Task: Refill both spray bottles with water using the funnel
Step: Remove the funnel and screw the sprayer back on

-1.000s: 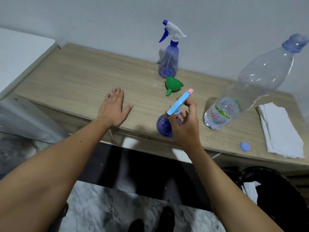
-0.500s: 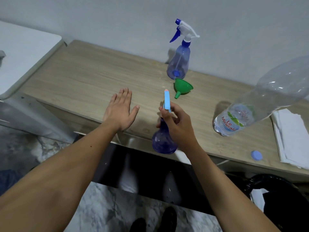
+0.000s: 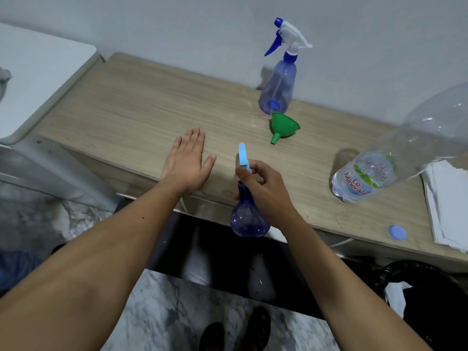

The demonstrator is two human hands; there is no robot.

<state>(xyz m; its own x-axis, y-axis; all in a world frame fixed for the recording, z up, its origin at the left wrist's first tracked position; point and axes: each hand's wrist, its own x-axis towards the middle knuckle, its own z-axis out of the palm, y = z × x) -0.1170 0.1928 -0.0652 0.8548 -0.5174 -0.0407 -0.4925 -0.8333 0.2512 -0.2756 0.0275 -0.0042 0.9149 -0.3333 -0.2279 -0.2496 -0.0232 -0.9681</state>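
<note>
Right hand (image 3: 263, 188) gripping the neck of the small spray bottle (image 3: 249, 216), fingers clamped just under its light-blue sprayer head; holding it lower and nearer than a second ago, with the round, dark-blue translucent belly now hanging past the front edge of the tabletop (image 3: 131, 117), upright instead of tipped. Sprayer head now pointing away rather than slanting to the right.

Left hand (image 3: 186, 163) still lying flat, palm down, fingers spread and holding nothing, near the front edge, just beside the held bottle.

Farther back, green plastic funnel (image 3: 285, 127) lying on its side, cone mouth facing up and right, narrow spout toward the front, unmoved. Just behind it, tall spray bottle (image 3: 278, 89) standing upright near the wall: smooth, pale-blue translucent body, white sprayer with a dark-blue trigger and nozzle.

To the right, big clear water bottle (image 3: 385, 160) standing uncapped, thin ribbed plastic with a printed label, appearing to lean. Round blue cap (image 3: 397, 232) lying near the front edge, and a stack of white paper napkins (image 3: 448, 201) at the far right. Tabletop showing light, matte wood grain.
</note>
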